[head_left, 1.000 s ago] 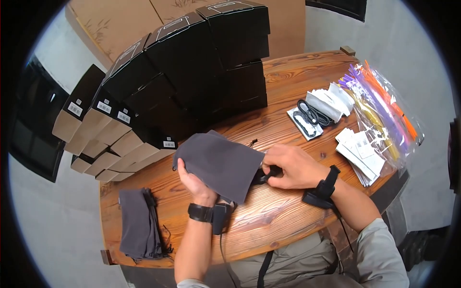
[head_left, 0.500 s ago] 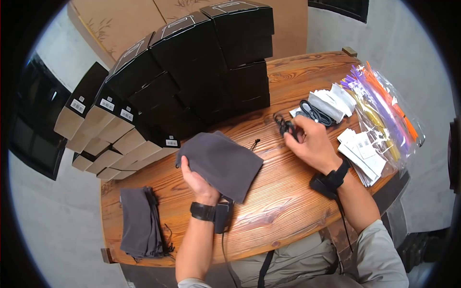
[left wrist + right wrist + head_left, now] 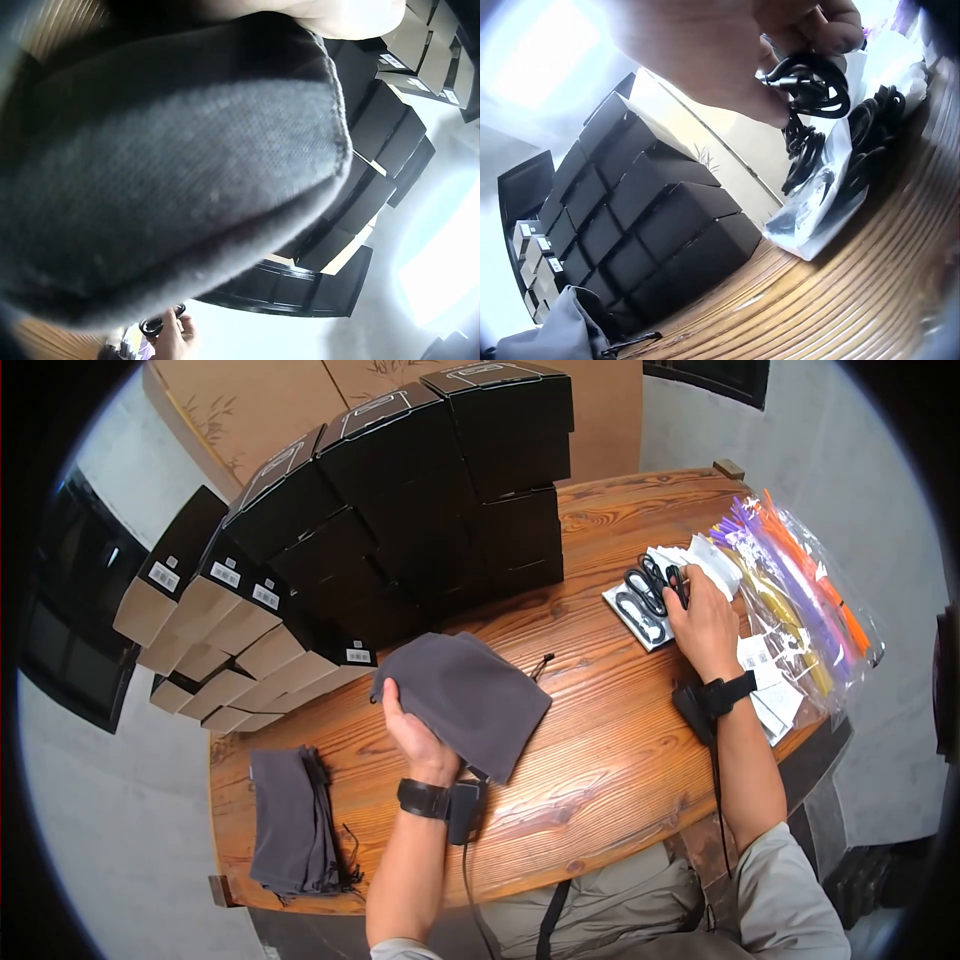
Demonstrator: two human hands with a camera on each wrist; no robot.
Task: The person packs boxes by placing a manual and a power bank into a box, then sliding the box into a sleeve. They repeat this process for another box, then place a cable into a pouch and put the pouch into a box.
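Observation:
My left hand (image 3: 412,735) holds a dark grey drawstring pouch (image 3: 465,695) over the middle of the table, thumb along its left edge. The other fingers are hidden beneath the cloth. Its fabric (image 3: 195,165) fills most of the left wrist view, with part of the hand at the top. At the right, my right hand (image 3: 705,620) pinches a coiled black cable (image 3: 810,86) between thumb and fingers. That coil hangs close over a pile of black cables (image 3: 645,588) and clear plastic packets (image 3: 810,217).
Stacked black boxes (image 3: 420,510) stand behind the pouch. More grey pouches (image 3: 285,820) lie at the left. Toward the right are white leaflets (image 3: 770,690) and a clear bag of purple, orange and yellow strips (image 3: 790,600). The wooden table's (image 3: 590,780) front edge lies near the lap.
My right hand has gone from the pouch's mouth, right and back, to the cable pile, carrying the black coil. The left hand and pouch have barely moved.

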